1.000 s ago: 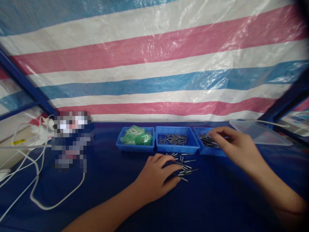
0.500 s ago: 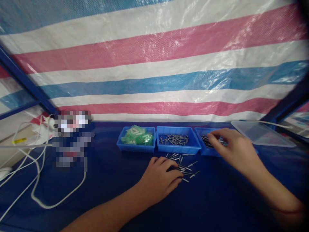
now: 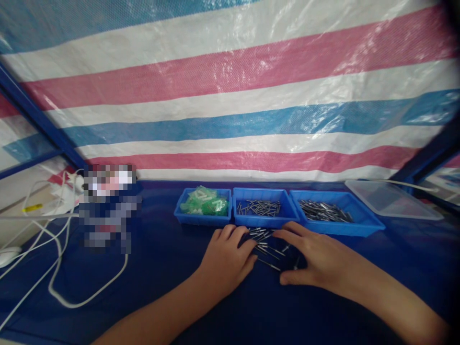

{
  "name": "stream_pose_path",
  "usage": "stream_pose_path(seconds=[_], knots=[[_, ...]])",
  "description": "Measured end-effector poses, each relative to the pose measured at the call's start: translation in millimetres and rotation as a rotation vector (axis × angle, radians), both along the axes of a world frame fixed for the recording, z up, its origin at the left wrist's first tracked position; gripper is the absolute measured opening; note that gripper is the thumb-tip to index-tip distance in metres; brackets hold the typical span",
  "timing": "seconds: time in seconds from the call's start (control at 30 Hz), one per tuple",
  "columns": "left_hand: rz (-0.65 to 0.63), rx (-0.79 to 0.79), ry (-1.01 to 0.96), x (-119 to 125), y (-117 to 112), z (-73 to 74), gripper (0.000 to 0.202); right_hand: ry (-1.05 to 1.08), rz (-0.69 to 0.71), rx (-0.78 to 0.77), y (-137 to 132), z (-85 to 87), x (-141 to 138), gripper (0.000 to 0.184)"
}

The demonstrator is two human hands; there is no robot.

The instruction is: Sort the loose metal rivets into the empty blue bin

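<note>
A loose pile of blind rivets [image 3: 263,238] lies on the dark blue table, just in front of the blue bins. Along the pile's left side rests my left hand [image 3: 230,256], palm down, its fingers bent and slightly apart; the fingertips touch or nearly touch the rivets. My right hand [image 3: 312,256] is at the right side of the pile, thumb and fingers spread wide around a few stray rivets. The right blue bin [image 3: 366,227] holds many rivets [image 3: 323,211]. Thin metal pins or rivets [image 3: 261,208] lie in the middle blue bin [image 3: 264,221].
The left blue bin [image 3: 203,220] contains green plastic bags [image 3: 204,201]. A translucent lid [image 3: 393,199] lies at the back right. White cables [image 3: 57,258] and a blurred-out patch [image 3: 108,206] are at the left. A striped tarp [image 3: 233,129] hangs behind the table.
My right hand has come from over the right bin down and left to the pile, opening out. My left hand has shifted slightly left.
</note>
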State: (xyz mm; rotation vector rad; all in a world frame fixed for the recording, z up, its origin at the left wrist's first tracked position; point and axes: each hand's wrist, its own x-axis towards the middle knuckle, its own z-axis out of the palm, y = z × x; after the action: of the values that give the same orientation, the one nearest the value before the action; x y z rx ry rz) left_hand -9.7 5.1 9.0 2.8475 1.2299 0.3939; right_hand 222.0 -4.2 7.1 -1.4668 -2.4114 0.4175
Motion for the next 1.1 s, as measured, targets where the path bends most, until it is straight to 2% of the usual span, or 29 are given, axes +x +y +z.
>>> stream_pose_path(seconds=[0.13,0.27,0.57,0.87,1.1], knots=[[0.048,0.020,0.024,-0.5,-0.6,-0.2,0.031,-0.001,0.006,-0.052,0.3,-1.8,-3.6,0.061],[0.082,0.035,0.014,-0.5,-1.4,-3.3,0.040,0.045,0.047,-0.067,2.1,-3.6,-5.5,0.046],[0.081,-0.010,-0.028,-0.1,-0.2,-11.3,0.038,0.088,0.078,-0.054,2.7,-6.8,-13.4,0.027],[-0.007,-0.045,-0.043,2.2,2.2,-8.2,0.025,0.117,0.145,-0.174,-6.0,13.2,-15.4,0.032],[-0.064,-0.036,-0.079,0.3,4.1,-18.2,0.018,0.104,0.146,-0.161,-2.5,7.1,-20.3,0.032]])
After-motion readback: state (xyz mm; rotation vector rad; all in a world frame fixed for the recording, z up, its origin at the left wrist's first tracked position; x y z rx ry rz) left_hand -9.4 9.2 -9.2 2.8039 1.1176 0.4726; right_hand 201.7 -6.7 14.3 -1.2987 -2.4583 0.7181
